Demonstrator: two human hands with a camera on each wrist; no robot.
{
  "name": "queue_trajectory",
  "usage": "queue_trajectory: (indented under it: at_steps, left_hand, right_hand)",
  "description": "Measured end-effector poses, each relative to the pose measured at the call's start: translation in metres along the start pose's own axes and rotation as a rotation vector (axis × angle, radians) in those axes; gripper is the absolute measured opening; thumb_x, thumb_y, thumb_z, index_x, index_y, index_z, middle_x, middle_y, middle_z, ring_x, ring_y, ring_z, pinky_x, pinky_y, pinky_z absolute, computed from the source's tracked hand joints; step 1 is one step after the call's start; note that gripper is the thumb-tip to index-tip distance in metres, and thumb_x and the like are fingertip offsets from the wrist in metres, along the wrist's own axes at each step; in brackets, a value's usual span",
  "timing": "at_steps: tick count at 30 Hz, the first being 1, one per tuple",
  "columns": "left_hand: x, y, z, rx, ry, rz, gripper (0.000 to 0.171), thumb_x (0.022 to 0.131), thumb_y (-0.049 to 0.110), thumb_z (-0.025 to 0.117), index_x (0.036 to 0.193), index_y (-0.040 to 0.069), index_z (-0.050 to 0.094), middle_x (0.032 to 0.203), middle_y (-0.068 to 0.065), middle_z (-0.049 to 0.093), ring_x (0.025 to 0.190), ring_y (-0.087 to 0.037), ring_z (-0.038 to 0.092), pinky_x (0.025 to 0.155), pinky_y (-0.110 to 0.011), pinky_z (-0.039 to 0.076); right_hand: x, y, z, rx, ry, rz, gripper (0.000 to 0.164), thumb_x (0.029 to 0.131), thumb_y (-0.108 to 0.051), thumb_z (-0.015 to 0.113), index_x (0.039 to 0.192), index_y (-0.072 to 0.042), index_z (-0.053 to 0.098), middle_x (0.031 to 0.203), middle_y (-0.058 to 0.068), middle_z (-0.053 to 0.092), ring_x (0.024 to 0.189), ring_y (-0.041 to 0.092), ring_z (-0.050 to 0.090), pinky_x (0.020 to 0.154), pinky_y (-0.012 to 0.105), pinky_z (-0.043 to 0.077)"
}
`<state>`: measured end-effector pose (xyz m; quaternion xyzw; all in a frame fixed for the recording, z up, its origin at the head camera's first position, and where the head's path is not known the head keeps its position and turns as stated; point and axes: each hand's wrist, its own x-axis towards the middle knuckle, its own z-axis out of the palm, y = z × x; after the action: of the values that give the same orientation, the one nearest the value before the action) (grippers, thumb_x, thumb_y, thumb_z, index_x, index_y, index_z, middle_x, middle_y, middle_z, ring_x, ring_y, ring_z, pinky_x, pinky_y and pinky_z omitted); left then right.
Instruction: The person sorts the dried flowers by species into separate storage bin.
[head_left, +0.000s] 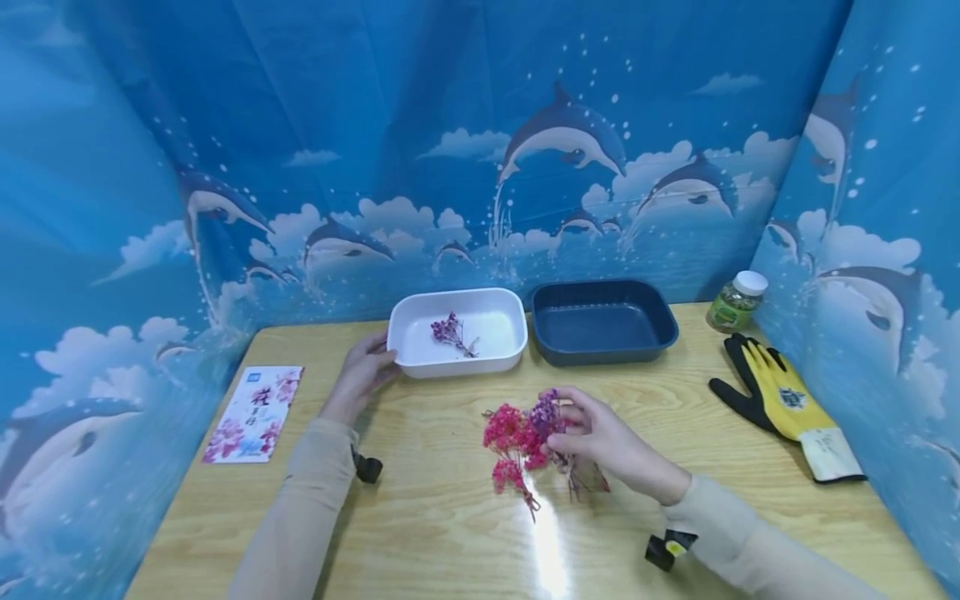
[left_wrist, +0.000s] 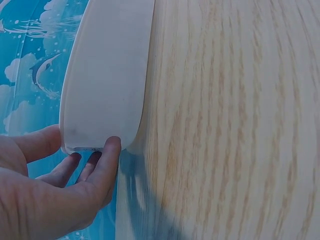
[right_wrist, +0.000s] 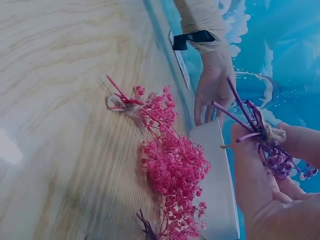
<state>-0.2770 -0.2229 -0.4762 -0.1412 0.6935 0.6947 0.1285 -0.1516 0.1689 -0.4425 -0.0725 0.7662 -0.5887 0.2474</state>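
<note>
My right hand [head_left: 600,437] pinches a small bunch of purple dried flowers [right_wrist: 267,137], tied with twine, between thumb and fingers. In the right wrist view its stems point up and its heads hang below the fingers. Pink dried flower bunches [head_left: 508,433] lie on the table just left of this hand, and dark stems [right_wrist: 146,225] show beside them. My left hand [head_left: 362,373] holds the left end of a white tray [head_left: 491,329], thumb at the rim and fingertips against the outer wall [left_wrist: 107,110]. Inside the tray lies one purple dried bunch [head_left: 450,332].
Right of the white tray stands a dark blue tray [head_left: 603,321]. A lidded jar [head_left: 737,302] and a yellow-black glove [head_left: 783,396] are at the right. A flower-printed packet [head_left: 255,414] lies on the left. A dolphin-printed curtain [head_left: 450,125] encloses the wooden table [head_left: 420,500].
</note>
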Motion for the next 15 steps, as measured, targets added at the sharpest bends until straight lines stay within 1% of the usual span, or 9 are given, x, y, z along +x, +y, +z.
queue_trajectory:
  at_steps: [2, 4, 6, 9, 11, 13, 14, 15]
  left_hand:
    - [0.000, 0.000, 0.000, 0.002, 0.001, 0.000, 0.062, 0.109, 0.005, 0.049, 0.167, 0.007, 0.025, 0.171, -0.020, 0.033, 0.156, -0.037, 0.040, 0.128, -0.047, 0.042]
    - [-0.001, 0.000, 0.000, 0.007, 0.005, -0.001, 0.062, 0.109, 0.006, 0.049, 0.167, 0.008, 0.026, 0.171, -0.019, 0.033, 0.156, -0.036, 0.040, 0.128, -0.047, 0.043]
    - [-0.001, 0.000, 0.000, 0.012, 0.006, 0.003, 0.062, 0.109, 0.006, 0.049, 0.167, 0.008, 0.026, 0.171, -0.019, 0.034, 0.156, -0.036, 0.040, 0.127, -0.047, 0.043]
    - [-0.001, -0.001, 0.000, 0.011, 0.010, 0.010, 0.062, 0.109, 0.005, 0.049, 0.167, 0.007, 0.026, 0.171, -0.020, 0.035, 0.155, -0.036, 0.041, 0.127, -0.047, 0.044]
    - [0.000, -0.002, 0.000, 0.013, 0.013, 0.014, 0.062, 0.109, 0.004, 0.048, 0.167, 0.006, 0.026, 0.170, -0.020, 0.035, 0.155, -0.037, 0.042, 0.126, -0.047, 0.044]
    - [0.001, -0.002, 0.000, 0.013, 0.024, 0.013, 0.062, 0.108, 0.004, 0.049, 0.166, 0.006, 0.028, 0.170, -0.021, 0.036, 0.154, -0.037, 0.042, 0.125, -0.046, 0.045]
    - [0.001, -0.002, 0.001, 0.014, 0.026, 0.012, 0.061, 0.108, 0.004, 0.048, 0.166, 0.005, 0.028, 0.170, -0.022, 0.036, 0.154, -0.037, 0.042, 0.125, -0.046, 0.045]
    - [0.001, -0.002, 0.001, 0.016, 0.030, 0.010, 0.061, 0.108, 0.004, 0.049, 0.166, 0.006, 0.028, 0.169, -0.021, 0.036, 0.154, -0.037, 0.042, 0.125, -0.046, 0.046]
  right_hand:
    - [0.002, -0.001, -0.001, 0.037, -0.002, 0.032, 0.090, 0.099, -0.025, 0.074, 0.168, -0.009, 0.018, 0.170, 0.031, 0.027, 0.155, 0.051, 0.034, 0.121, 0.062, 0.044]
    - [0.004, -0.002, -0.002, 0.063, -0.004, 0.047, 0.092, 0.099, -0.025, 0.073, 0.169, -0.010, 0.015, 0.170, 0.030, 0.026, 0.153, 0.049, 0.038, 0.120, 0.061, 0.047]
    - [0.006, -0.002, -0.004, 0.097, 0.000, 0.058, 0.093, 0.098, -0.024, 0.073, 0.169, -0.012, 0.015, 0.171, 0.029, 0.026, 0.148, 0.046, 0.048, 0.116, 0.056, 0.052]
    - [0.009, -0.003, -0.005, 0.159, -0.012, 0.058, 0.092, 0.099, -0.021, 0.072, 0.169, -0.012, 0.013, 0.170, 0.029, 0.027, 0.132, 0.033, 0.064, 0.107, 0.046, 0.060]
    - [0.012, -0.004, -0.006, 0.224, -0.025, 0.062, 0.090, 0.100, -0.018, 0.070, 0.170, -0.014, 0.013, 0.168, 0.029, 0.032, 0.119, 0.023, 0.072, 0.099, 0.039, 0.064]
    - [0.014, -0.004, -0.007, 0.279, -0.039, 0.067, 0.089, 0.101, -0.015, 0.068, 0.170, -0.014, 0.012, 0.168, 0.029, 0.034, 0.111, 0.015, 0.074, 0.093, 0.031, 0.065]
    - [0.015, -0.004, -0.007, 0.309, -0.043, 0.073, 0.088, 0.101, -0.013, 0.068, 0.169, -0.015, 0.013, 0.166, 0.028, 0.036, 0.107, 0.013, 0.074, 0.089, 0.028, 0.065]
    - [0.016, -0.005, -0.008, 0.330, -0.046, 0.076, 0.089, 0.101, -0.013, 0.068, 0.170, -0.015, 0.011, 0.166, 0.028, 0.036, 0.106, 0.011, 0.074, 0.087, 0.027, 0.065]
